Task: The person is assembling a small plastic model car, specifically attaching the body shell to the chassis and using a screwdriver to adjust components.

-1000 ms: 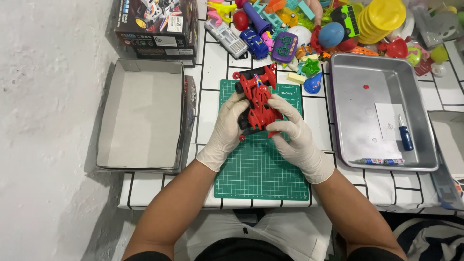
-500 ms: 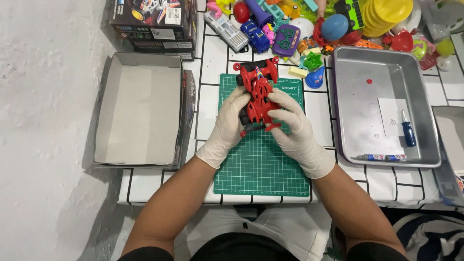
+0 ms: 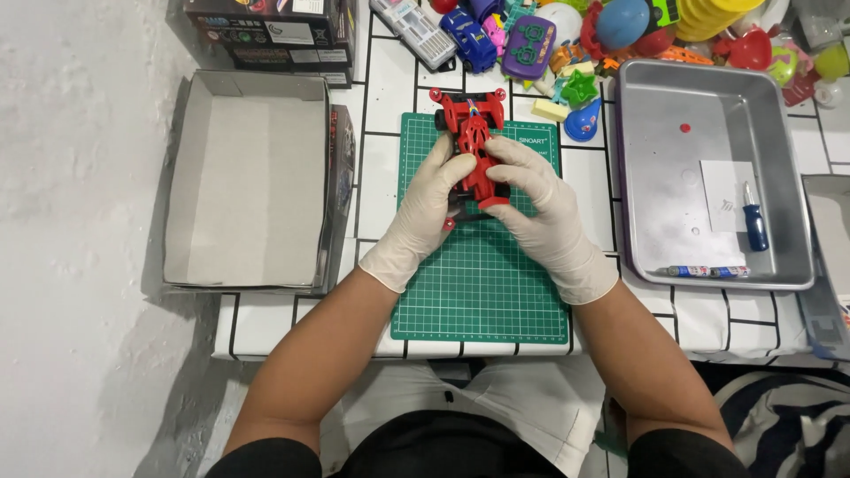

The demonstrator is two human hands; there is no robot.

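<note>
Both gloved hands, my left hand [image 3: 425, 208] and right hand [image 3: 540, 208], clasp red toy race car [image 3: 474, 146] over green cutting mat [image 3: 482, 292]. Light, rigid plastic, probably fragile; best held by body sides.

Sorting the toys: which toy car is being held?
The red racing car over the green mat, gripped by both hands; the blue car lies untouched behind.

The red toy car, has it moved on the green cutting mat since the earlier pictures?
No, hardly: the red toy car lies at the far edge of the green cutting mat as before, between both hands.
</note>
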